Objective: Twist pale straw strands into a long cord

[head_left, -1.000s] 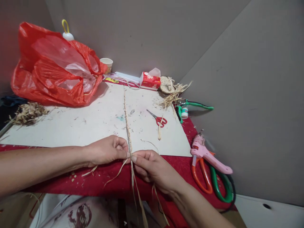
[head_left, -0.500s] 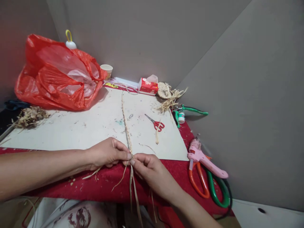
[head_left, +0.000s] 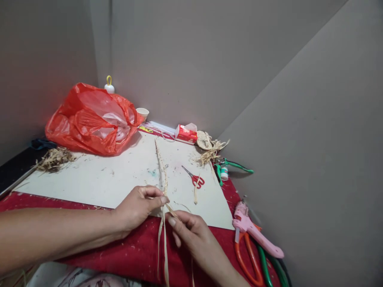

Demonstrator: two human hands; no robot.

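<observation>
A thin braid of dry, pale plant strips [head_left: 162, 169] runs up the middle of the white board [head_left: 119, 179]. My left hand [head_left: 142, 207] pinches the near end of the braid between thumb and forefinger. Loose strips [head_left: 165, 251] hang down from that pinch over the red cloth. Just to the right, my right hand [head_left: 191, 231] is closed on a strip drawn out sideways from the braid; its thumb and forefinger press together. Red-handled scissors [head_left: 194, 177] lie on the board beyond the right hand, with a loose strip across the handles.
A red plastic bag [head_left: 89, 123] sits at the back left, near a heap of dry scraps [head_left: 56, 158]. Along the back stand a paper cup [head_left: 143, 114] and a tissue pack [head_left: 186, 134]. Green-handled pliers [head_left: 237, 166] and a pink glue gun [head_left: 254, 231] are on the right.
My view has tilted upward, so the table sits lower in the frame. My right hand has moved slightly away from the left, drawing a strip out to the right.
</observation>
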